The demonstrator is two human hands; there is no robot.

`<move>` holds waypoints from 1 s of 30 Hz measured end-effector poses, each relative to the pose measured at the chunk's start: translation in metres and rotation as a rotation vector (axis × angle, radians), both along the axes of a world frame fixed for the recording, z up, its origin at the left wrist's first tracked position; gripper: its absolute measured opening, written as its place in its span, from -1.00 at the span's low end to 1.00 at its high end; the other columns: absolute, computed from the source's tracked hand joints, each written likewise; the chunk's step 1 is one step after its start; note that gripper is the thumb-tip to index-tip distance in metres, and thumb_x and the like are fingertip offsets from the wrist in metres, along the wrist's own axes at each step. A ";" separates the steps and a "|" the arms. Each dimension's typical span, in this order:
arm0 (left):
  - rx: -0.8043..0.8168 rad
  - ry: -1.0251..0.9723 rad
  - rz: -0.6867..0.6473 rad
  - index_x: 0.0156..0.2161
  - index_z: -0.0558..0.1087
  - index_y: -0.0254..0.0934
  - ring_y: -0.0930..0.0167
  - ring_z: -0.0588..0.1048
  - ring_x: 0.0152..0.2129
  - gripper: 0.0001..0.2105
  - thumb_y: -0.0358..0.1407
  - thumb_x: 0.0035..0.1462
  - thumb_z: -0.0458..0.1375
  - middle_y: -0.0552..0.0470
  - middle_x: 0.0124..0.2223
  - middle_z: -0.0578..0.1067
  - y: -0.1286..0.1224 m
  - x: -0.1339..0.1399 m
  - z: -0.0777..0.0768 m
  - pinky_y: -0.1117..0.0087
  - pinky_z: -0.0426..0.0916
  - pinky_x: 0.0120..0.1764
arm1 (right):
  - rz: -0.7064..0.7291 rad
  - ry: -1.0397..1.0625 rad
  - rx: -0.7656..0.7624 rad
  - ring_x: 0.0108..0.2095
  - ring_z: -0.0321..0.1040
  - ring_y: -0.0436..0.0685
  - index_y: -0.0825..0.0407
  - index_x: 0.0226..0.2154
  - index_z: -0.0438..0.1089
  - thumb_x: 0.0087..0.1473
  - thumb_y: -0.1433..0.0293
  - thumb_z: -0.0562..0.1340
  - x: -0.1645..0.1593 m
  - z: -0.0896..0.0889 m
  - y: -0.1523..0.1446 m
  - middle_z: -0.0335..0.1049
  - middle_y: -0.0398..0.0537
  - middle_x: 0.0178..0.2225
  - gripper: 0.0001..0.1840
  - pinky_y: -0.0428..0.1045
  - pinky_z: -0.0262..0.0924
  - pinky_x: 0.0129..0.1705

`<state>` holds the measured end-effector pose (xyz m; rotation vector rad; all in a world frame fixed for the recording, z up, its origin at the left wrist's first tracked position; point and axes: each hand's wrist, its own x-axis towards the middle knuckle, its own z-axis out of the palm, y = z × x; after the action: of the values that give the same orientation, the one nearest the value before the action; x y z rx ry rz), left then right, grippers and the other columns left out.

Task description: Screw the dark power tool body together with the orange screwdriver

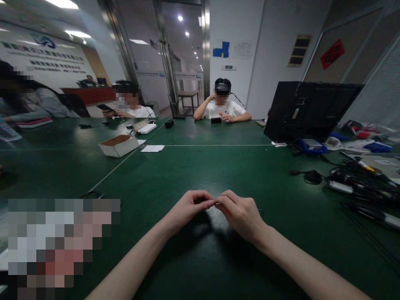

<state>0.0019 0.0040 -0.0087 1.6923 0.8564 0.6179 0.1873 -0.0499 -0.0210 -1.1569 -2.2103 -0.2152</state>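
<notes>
Above the green tabletop [200, 168], my left hand [192, 208] and my right hand [240, 212] meet fingertip to fingertip. Both are closed in a pinch. Between the tips a thin pale sliver [217, 203] shows; it is too small to name, and the fingers cover most of whatever is there. A speck of orange appears just under my right fingers, and I cannot tell what it belongs to. Beside my right hand a small thin thing [260, 211] lies on the table, too faint to identify.
An open box [120, 146] and white paper [152, 148] lie ahead on the left. To the right stand a large black screen [312, 110], a blue device [311, 146] and tangled black cables [353, 179]. Across the table sits a person [222, 106]; others are at left.
</notes>
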 end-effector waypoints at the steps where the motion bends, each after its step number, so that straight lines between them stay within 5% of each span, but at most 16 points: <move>1: -0.017 -0.017 -0.008 -0.39 0.48 -0.32 0.38 0.41 -0.39 -0.76 -0.14 0.05 0.20 0.05 -0.41 0.48 0.000 0.000 0.000 0.40 0.30 -0.27 | 0.007 0.020 0.008 -0.41 0.35 -0.07 0.05 -0.24 0.39 0.27 0.36 0.03 0.000 0.001 -0.001 0.41 -0.07 -0.30 -0.76 -0.17 0.12 -0.45; 18: -0.054 -0.112 -0.088 -0.43 0.54 -0.31 0.43 0.37 -0.42 -0.82 -0.21 0.04 0.24 0.09 -0.44 0.45 -0.001 -0.002 0.002 0.43 0.26 -0.26 | 0.070 0.162 0.034 -0.43 0.36 -0.07 0.03 -0.21 0.41 0.23 0.40 0.08 0.000 0.004 -0.007 0.45 -0.12 -0.34 -0.80 -0.17 0.12 -0.45; 25: -0.065 -0.082 -0.068 -0.43 0.54 -0.33 0.39 0.39 -0.41 -0.79 -0.18 0.01 0.24 0.06 -0.43 0.48 0.000 -0.001 0.000 0.41 0.26 -0.27 | 0.051 0.107 0.020 -0.42 0.37 -0.06 0.03 -0.23 0.40 0.25 0.39 0.04 0.001 0.002 -0.003 0.45 -0.12 -0.33 -0.78 -0.16 0.11 -0.44; 30: -0.052 0.023 0.003 -0.37 0.53 -0.32 0.38 0.41 -0.41 -0.75 -0.13 0.02 0.22 0.05 -0.40 0.49 0.001 0.000 -0.003 0.41 0.27 -0.31 | -0.011 -0.004 -0.032 -0.44 0.35 -0.03 0.03 -0.28 0.38 0.21 0.45 0.07 0.006 0.018 -0.016 0.44 -0.13 -0.35 -0.82 -0.14 0.07 -0.48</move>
<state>0.0017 0.0051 -0.0112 1.6548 0.8847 0.5747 0.1930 -0.0655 -0.0034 -1.1864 -2.2192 -0.1879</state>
